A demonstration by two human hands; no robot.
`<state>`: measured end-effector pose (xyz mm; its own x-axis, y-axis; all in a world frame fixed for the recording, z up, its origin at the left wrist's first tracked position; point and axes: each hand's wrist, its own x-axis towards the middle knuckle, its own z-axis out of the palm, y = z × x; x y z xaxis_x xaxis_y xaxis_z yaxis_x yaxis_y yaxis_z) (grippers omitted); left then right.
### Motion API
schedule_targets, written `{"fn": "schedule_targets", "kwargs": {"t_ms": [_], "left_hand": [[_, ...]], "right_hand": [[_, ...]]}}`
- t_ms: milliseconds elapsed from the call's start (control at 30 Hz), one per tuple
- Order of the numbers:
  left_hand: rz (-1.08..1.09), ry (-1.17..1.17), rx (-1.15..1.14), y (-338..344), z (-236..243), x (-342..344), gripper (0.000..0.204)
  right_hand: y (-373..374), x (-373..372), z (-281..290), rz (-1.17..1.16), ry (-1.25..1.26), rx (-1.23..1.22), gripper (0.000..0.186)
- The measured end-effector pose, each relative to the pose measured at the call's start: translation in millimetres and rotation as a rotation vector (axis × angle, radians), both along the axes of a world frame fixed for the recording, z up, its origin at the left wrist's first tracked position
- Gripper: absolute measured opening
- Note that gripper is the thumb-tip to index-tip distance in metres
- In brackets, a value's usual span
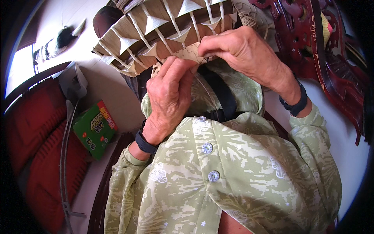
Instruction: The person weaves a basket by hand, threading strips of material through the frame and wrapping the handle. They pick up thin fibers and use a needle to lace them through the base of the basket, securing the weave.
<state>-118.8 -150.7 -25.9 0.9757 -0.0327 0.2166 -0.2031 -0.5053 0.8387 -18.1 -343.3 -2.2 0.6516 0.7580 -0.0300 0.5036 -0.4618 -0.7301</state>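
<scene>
Across my lap, at the top of the head view, lies a curved woven piece (159, 35) of pale tan, flat strips. Light cords and folded triangular points cross its broad outer band. Its near edge shows a tight checkered weave (189, 52). My left hand (171, 91) is closed at that edge, thumb and fingers pinched together on the weave. Just to its right, my right hand (243, 54) pinches the same edge, wrist bent inward. Both sets of fingertips partly cover the strips, so which strip each one grips is hidden.
Loose thin strips (255, 17) trail beyond my right hand. A carved dark-red wooden chair (321, 58) stands at the right. To the left are red cushions (43, 113), a green box (95, 128), a grey stand (72, 84) and a black-and-white object (58, 43) on the floor.
</scene>
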Motion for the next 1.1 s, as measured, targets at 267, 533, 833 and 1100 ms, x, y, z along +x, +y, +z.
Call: {"fn": "schedule_targets", "kwargs": {"t_ms": [267,533,833,1100], "left_hand": [[-0.002,-0.022,-0.012,0.5,-0.9,-0.3,0.016],[-0.002,0.051,0.003,1.2,3.4,-4.3,0.014],[-0.048,-0.051,0.141,-1.2,0.9,-8.7,0.017],[-0.003,-0.057,0.095,-0.9,-5.2,-10.2,0.022]], "right_hand": [[-0.5,-2.5,-9.7,0.001,-0.051,0.064,0.012],[2.8,-10.6,-21.1,-0.004,-0.314,0.161,0.007],[12.3,-42.1,-28.4,-0.185,-0.577,0.092,0.009],[-5.0,-15.3,-13.6,-0.126,-0.115,0.187,0.016]]}}
